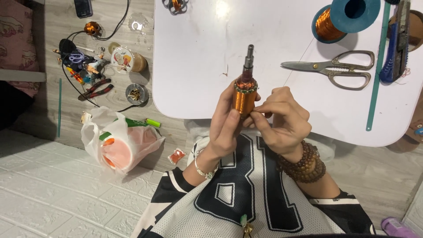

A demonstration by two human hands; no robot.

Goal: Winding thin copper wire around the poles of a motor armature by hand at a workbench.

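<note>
My left hand (227, 128) grips a motor armature (245, 90) wound with copper wire, held upright over the near edge of the white table (198, 66), its steel shaft pointing away from me. My right hand (282, 121) pinches at the armature's lower right side with thumb and fingertips; what lies between those fingertips is too small to tell. A thin wire runs from near my right hand toward the blue spool of copper wire (341, 17) at the table's far right.
Metal scissors (332, 68), a blue utility knife (396, 44) and a long green strip (376, 75) lie on the table's right side. On the floor to the left are a white plastic bag (116, 141), red-handled pliers (97, 89), cables and small parts.
</note>
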